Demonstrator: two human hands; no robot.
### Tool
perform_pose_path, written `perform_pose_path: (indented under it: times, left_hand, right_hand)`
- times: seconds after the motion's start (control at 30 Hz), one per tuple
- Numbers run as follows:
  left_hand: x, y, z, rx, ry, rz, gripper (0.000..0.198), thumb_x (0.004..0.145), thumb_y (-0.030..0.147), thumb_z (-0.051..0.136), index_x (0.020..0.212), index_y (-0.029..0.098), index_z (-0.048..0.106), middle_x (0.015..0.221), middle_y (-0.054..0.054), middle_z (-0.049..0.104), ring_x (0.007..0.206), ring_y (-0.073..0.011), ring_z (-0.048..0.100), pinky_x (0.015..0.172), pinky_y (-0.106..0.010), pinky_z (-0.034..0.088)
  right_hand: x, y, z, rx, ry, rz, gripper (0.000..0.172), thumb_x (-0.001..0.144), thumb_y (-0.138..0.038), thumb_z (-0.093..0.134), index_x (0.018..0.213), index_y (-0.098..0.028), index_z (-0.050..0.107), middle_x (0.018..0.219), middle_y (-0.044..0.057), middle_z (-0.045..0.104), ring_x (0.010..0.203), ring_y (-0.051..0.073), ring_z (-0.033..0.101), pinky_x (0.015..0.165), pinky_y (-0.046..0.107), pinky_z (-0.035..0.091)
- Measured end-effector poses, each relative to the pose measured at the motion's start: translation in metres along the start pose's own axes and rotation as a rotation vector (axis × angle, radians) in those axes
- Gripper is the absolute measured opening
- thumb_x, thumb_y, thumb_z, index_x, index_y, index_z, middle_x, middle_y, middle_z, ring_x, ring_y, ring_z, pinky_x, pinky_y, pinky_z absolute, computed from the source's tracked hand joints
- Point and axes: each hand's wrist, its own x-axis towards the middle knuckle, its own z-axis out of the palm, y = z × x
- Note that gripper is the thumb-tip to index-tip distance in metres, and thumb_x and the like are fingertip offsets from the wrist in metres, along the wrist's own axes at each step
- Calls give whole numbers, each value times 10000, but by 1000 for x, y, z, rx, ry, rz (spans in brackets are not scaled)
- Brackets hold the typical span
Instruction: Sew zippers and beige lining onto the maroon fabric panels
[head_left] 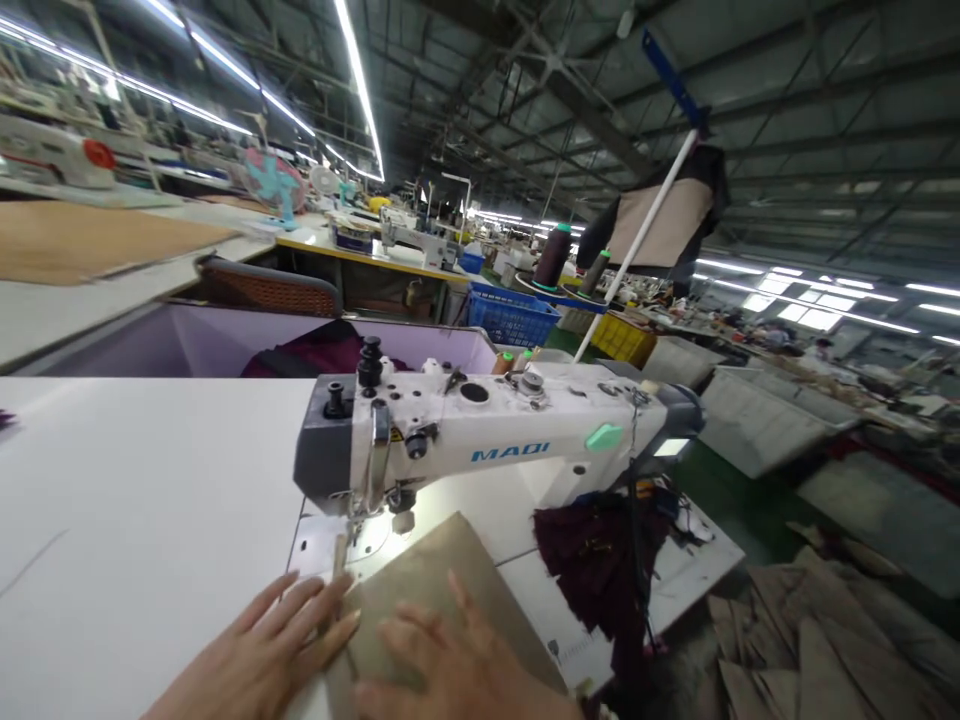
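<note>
Under right grip (450, 655), khaki fabric (431, 560).

At seven o'clock the left hand (259, 652) and at six the right hand (457, 668) rest their fingers (300, 606) on khaki fabric (418, 566) before the sewing machine (502, 430); maroon cloth (589, 560) lies on the white bench (165, 480) at five, khaki pieces (832, 625) heaped at four

A large industrial sewing workshop, a white-and-grey metal sewing machine (495, 430) lettered MAQI on a smooth white worktable (150, 480), dark cone-shaped thread spools (553, 257), a blue plastic crate (514, 318), long white strip lights (358, 80) beneath a dark metal-beamed roof (585, 95).
</note>
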Motion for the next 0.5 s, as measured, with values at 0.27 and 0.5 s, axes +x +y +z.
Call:
perform_pose_path:
  times: [0.27,0.5]
  left_hand:
    - [22,-11,11,-39,-156,112,438,771,87,470,1166,259,546,1154,-14,600,1058,-169,535,986,-283,338]
    - [34,5,-10,-25,-221,-38,332,831,255,547,1148,158,532,1119,-72,596,1045,-227,519,953,-382,371]
  right_hand:
    - [14,11,5,142,-52,-37,497,913,-528,228,1303,-236,328,1389,12,339,1281,154,273,1035,465,277]
    - [22,3,-8,356,-158,191,542,880,-438,419,1366,-259,259,1453,40,192,1333,193,150,1081,470,161]
